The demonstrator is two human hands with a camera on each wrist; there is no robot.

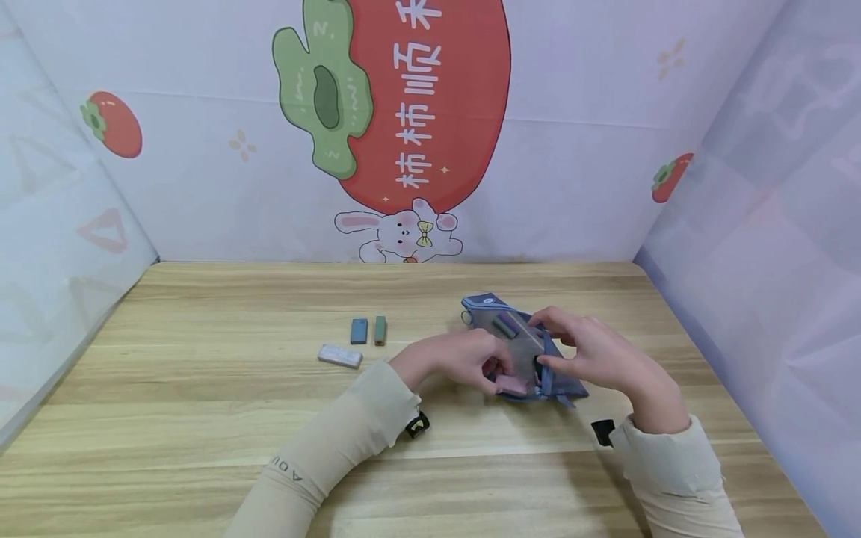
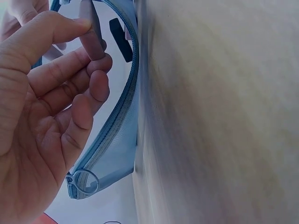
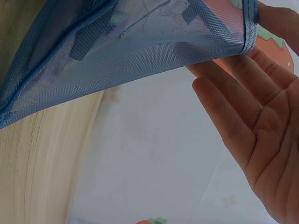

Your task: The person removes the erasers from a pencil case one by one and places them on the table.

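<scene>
left hand (image 1: 469, 360): pinching a flat pink block (image 1: 513, 385)
right hand (image 1: 599, 354): holding kinda floppy blue mesh pouch (image 1: 521, 354), right side

I count one mesh pouch (image 1: 523, 353), one pink block (image 1: 513, 385) and one worktop (image 1: 168, 411) carrying three loose blocks: one blue block (image 1: 359, 331), one green block (image 1: 380, 330), one white block (image 1: 339, 356). From my feeds, the pouch's contents can't be counted surely.

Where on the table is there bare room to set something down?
The widest patch of table runs from the white block out to the left wall. Another lies between the sleeves, in front of the blue pouch. Crowded: the pouch, touched by the right grip, with the left grip pinching a pink block there.
</scene>
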